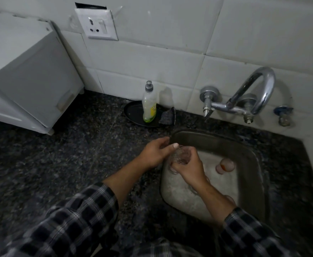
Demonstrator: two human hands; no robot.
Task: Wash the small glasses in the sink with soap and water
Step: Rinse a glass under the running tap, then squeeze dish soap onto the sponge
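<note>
Evidently early on, one small glass (182, 155) sits over the sink's (216, 138) ten o'clock corner, right hand (188, 168) curled round its base, left hand (154, 153) pinching its rim, while other glasses (225, 166) toward three o'clock seemingly await washing.

head view | above, facing down-forward | close over sink (216, 143) and counter (59, 164)
</note>
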